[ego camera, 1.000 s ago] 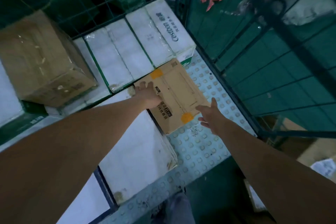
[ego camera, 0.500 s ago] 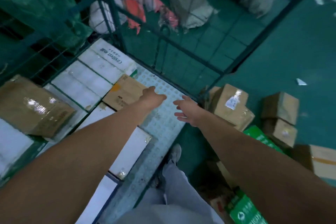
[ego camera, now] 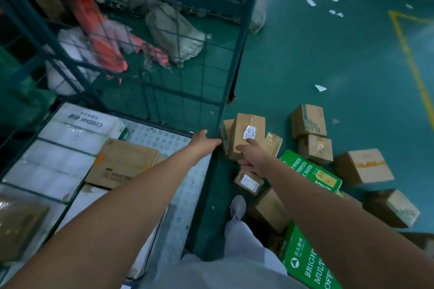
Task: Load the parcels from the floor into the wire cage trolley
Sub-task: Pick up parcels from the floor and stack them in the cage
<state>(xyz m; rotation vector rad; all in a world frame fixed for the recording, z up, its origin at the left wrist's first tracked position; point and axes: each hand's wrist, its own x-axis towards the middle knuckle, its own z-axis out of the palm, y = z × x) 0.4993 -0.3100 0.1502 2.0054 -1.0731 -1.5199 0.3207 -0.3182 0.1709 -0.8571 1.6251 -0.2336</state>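
Now the step in hand looks like the reach for a fresh parcel: both hands are out of the wire cage trolley [ego camera: 231, 58] and neither grip holds anything. The left hand [ego camera: 203, 142], at the frame's centre, sits against the trolley's corner post; whether its fingers curl round the post I cannot tell. The right hand [ego camera: 254, 157] is released, fingers spread and pointing, above the tall brown carton [ego camera: 246, 135] that stands upright on the green floor [ego camera: 328, 65] just right of the post. That carton is plain corrugated card with a small white label, tape shining along its seams. Other parcels lie scattered at right of centre: squat cardboard cubes, a flat labelled packet [ego camera: 249, 182], and glossy green paper boxes [ego camera: 312, 171]. Inside the trolley, at lower left, a flat brown box [ego camera: 122, 162] rests on white strapped cartons [ego camera: 63, 148] beside a dimpled grey deck [ego camera: 169, 141]. Next, I judge, both hands must bracket the tall carton's sides, since it looks too broad for one.
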